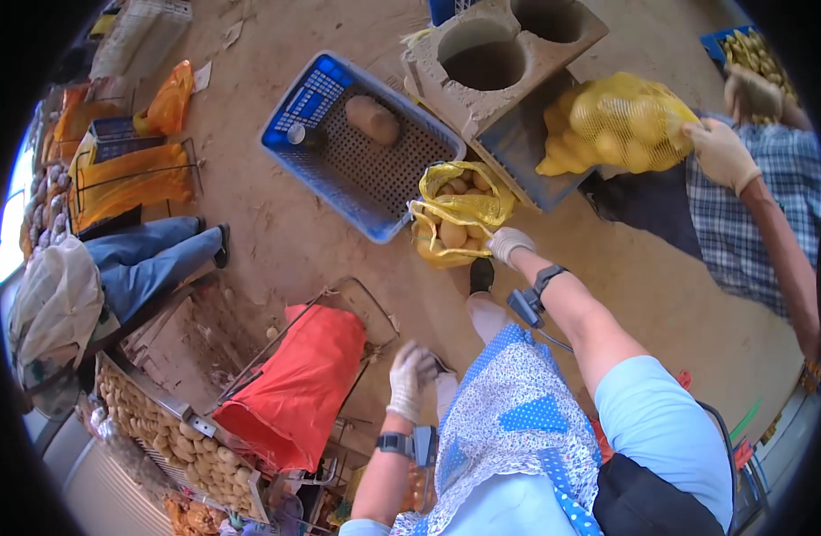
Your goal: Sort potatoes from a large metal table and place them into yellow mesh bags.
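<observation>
My right hand point(510, 245), in a white knit glove, is closed on the edge of a yellow mesh bag point(437, 259) with potatoes in it. Another yellow mesh bag point(477, 211), also holding potatoes, stands against it on the far side. My left hand point(411, 373), gloved too, is held apart from the bags near the red sack point(316, 371); its fingers look loosely spread around nothing. On the right, a co-worker's gloved hand point(721, 154) grips the gathered end of a full yellow mesh bag point(620, 125), which rests above a grey platform point(531, 170).
A blue crate point(339, 201) beyond the bags holds a brownish lump point(372, 121) and a small clear container. A concrete block point(482, 67) stands beside the platform. A metal frame holds the red sack, near a rack of potatoes point(173, 438). Another person point(151, 259) is at left.
</observation>
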`<state>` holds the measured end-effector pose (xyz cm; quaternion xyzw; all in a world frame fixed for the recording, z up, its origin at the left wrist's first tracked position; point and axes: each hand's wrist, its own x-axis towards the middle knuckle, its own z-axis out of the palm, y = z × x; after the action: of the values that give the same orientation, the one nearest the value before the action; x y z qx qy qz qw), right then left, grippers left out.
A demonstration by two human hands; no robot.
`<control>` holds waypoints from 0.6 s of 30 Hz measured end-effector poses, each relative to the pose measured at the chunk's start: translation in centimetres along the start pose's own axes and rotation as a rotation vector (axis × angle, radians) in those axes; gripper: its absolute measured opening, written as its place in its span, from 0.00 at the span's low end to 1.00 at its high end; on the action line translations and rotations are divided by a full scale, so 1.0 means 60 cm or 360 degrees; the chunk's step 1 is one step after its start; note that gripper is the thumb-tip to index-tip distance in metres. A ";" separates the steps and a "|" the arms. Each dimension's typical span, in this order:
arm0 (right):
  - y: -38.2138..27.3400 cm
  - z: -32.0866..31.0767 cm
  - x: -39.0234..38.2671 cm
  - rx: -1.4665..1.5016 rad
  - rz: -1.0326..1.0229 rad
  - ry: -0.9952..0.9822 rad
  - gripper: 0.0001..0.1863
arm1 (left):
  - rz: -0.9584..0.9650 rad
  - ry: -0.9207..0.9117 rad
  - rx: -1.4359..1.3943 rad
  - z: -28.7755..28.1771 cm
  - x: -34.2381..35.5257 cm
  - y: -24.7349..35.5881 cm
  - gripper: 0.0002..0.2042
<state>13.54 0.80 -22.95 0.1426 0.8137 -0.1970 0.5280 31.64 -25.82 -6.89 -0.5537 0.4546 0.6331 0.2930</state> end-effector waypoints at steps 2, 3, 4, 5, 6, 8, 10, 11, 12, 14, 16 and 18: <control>-0.016 -0.003 -0.016 -0.0174 -0.0005 0.0075 0.21 | -0.0180 0.0157 0.0026 -0.041 -0.026 -0.056 0.24; -0.021 -0.006 -0.027 -0.0202 0.0027 0.0003 0.22 | -0.0170 0.0159 0.0010 -0.061 -0.038 -0.080 0.24; -0.024 -0.006 -0.038 -0.0179 -0.0031 0.0030 0.22 | -0.0175 0.0184 -0.0005 -0.078 -0.049 -0.100 0.23; -0.023 -0.004 -0.051 -0.0157 -0.0051 0.0054 0.21 | -0.0210 0.0234 -0.0001 -0.094 -0.060 -0.119 0.23; -0.020 0.000 -0.061 -0.0122 -0.0080 0.0097 0.21 | -0.0156 0.0220 -0.0041 -0.107 -0.071 -0.134 0.23; -0.004 0.012 -0.075 -0.0156 -0.0207 0.0151 0.21 | -0.0108 0.0283 -0.0100 -0.127 -0.093 -0.163 0.22; 0.020 0.027 -0.080 -0.0210 -0.0449 0.0222 0.21 | -0.0017 0.0228 -0.0153 -0.141 -0.111 -0.191 0.21; 0.032 0.035 -0.077 -0.0257 -0.0596 0.0215 0.22 | 0.0051 0.0195 -0.0200 -0.149 -0.116 -0.206 0.20; 0.047 0.041 -0.072 -0.0246 -0.0807 0.0238 0.23 | 0.0130 0.0203 -0.0264 -0.159 -0.123 -0.225 0.19; 0.065 0.050 -0.053 -0.0179 -0.1091 0.0331 0.21 | 0.0236 0.0203 -0.0268 -0.168 -0.133 -0.276 0.19; 0.069 0.053 -0.026 -0.0693 -0.1193 0.0454 0.18 | 0.0304 0.0257 -0.0431 -0.192 -0.148 -0.356 0.19; 0.064 0.083 -0.029 -0.0879 -0.1386 0.0594 0.18 | 0.0348 0.0279 -0.0624 -0.214 -0.163 -0.444 0.20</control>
<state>19.92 1.83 -23.82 -0.3188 0.8988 -0.1476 0.2622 62.62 -25.00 -3.76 -0.6002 0.4041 0.6868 0.0691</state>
